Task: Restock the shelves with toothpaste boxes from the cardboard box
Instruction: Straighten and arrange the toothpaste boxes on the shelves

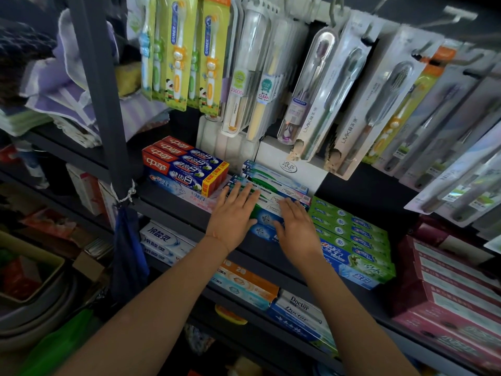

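The long blue, white and green toothpaste boxes [273, 196] lie flat in a stack on the dark metal shelf [173, 202], with their long sides running from the front edge toward the back; the top cartons show green stripes, and the front ends are blue with a pale snowflake-like mark. The left hand [233, 215] lies palm down on the left part of this stack, fingers straight and spread, holding nothing. The right hand [296, 226] lies palm down on the right part of the same stack, fingers straight and close together, its grip likewise open.

Just to the left on the same shelf is a stack of red and blue toothpaste cartons with white lettering [184, 165], resting on a pale blue and pink carton [187, 194]. Just to the right is a stack of green and blue toothpaste cartons [352, 240], touching or nearly touching the right hand's side. Behind the middle stack stands a white cardboard carton with an oval logo [290, 166].

Above, blister-packed toothbrushes [320, 85] hang in rows from hooks, yellow-green children's packs to the left and grey-white packs to the right. On the shelf below lie white and blue cartons [165, 240], an orange and pale blue carton [244, 283] and white cartons printed "Doctor" [298, 308]. Dark red and pink cartons [450, 289] are stacked at the far right.
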### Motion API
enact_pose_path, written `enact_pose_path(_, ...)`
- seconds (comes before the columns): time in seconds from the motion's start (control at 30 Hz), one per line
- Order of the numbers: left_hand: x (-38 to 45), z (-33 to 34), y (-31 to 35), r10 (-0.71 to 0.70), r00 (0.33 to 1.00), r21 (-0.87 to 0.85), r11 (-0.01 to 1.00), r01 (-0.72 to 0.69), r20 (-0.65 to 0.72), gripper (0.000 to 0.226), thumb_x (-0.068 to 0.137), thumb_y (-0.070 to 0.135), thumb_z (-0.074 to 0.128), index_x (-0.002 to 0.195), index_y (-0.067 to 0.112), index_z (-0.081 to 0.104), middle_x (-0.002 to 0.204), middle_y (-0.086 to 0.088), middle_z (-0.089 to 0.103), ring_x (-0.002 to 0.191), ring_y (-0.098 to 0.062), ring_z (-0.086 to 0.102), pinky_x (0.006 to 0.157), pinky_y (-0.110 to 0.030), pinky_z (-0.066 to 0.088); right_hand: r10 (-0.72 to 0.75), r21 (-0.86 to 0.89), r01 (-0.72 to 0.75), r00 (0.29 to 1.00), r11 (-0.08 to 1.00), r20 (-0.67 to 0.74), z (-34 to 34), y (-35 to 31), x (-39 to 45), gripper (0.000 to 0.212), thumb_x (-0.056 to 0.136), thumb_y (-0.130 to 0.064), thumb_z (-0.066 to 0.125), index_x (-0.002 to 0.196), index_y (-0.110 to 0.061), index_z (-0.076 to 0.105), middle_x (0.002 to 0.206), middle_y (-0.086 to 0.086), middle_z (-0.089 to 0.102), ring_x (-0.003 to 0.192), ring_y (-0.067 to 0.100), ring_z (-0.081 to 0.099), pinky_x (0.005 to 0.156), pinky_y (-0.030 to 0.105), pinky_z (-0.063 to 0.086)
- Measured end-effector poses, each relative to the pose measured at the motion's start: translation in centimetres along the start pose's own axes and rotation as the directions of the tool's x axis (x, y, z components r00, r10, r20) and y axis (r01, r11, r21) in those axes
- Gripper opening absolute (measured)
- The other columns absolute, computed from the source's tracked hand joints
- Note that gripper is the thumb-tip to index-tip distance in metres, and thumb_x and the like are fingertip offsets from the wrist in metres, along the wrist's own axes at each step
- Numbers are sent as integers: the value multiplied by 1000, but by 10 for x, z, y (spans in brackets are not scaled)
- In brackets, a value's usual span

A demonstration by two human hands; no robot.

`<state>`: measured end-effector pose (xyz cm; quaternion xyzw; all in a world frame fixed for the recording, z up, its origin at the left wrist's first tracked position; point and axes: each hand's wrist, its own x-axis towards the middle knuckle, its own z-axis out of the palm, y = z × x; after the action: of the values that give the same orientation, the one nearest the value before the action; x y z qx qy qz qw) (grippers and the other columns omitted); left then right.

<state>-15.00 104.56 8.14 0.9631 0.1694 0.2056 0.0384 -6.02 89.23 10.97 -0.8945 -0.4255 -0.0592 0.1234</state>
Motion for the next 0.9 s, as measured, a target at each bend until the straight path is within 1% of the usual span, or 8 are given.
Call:
enact_pose_path(0.1,0,-1,0,-6,1000,15,1000,6,10,71,100,45,48,158,22,14,166,-4,11,153,-26,6,122,-44,0,-20,-17,20,1000,1000,-4,-3,3,3,53,100,-30,54,147,-8,41,153,11,41,143,31,32,118,42,24)
enact_pose_path(0.2,0,-1,0,-5,1000,9,1000,5,13,71,100,44,48,158,22,14,166,-3,11,153,-26,6,122,-44,-1,-1,33,3,997,999,-80,-11,6,13,50,98,-46,50,130,-9,59,136,10,56,130,31,47,111,44,35)
enact_pose_path(0.27,-1,0,0,5,1000,13,1000,-5,-6,71,99,44,51,157,21,19,165,-5,17,152,-27,11,122,-45,1,41,80,-38,998,996,-38,-21,3,25,56,100,-48,45,139,-8,52,149,12,46,141,29,36,117,42,26)
enact_pose_path(0.4,0,4,-2,27,999,42,999,-26,-24,71,93,42,62,153,16,34,158,-9,34,148,-32,26,121,-50,13,83,-18,-81,979,997,186,-26,-4,49,67,102,-56,28,156,-16,24,164,5,16,151,21,11,122,42,8)
enact_pose_path(0.57,1,8,-5,32,998,69,997,-29,-47,74,85,41,72,147,15,44,151,-10,45,143,-32,37,118,-51,23,92,24,-98,977,995,195,-24,-13,57,58,103,-45,29,152,-15,34,161,5,28,148,20,21,121,45,15)
enact_pose_path(0.67,1,8,-6,35,997,69,997,-30,-76,74,80,40,76,144,14,48,147,-10,50,139,-32,42,116,-52,27,47,39,-54,986,998,162,-23,-19,53,62,94,-49,22,138,-13,49,146,6,47,136,23,37,113,46,28)
enact_pose_path(0.83,0,6,-6,60,991,71,996,-52,-119,76,74,44,80,138,12,54,142,-12,54,134,-33,48,112,-54,34,51,-10,-50,989,999,136,-21,-16,57,24,99,-33,36,101,-15,52,118,4,58,114,24,48,98,43,37)
enact_pose_path(0.9,3,1,-6,64,995,75,995,-58,-79,82,75,52,76,141,11,49,149,-16,45,140,-35,39,116,-56,28,50,5,-51,990,999,130,-21,-15,60,19,100,-32,35,94,-19,48,115,4,59,110,24,49,96,42,37)
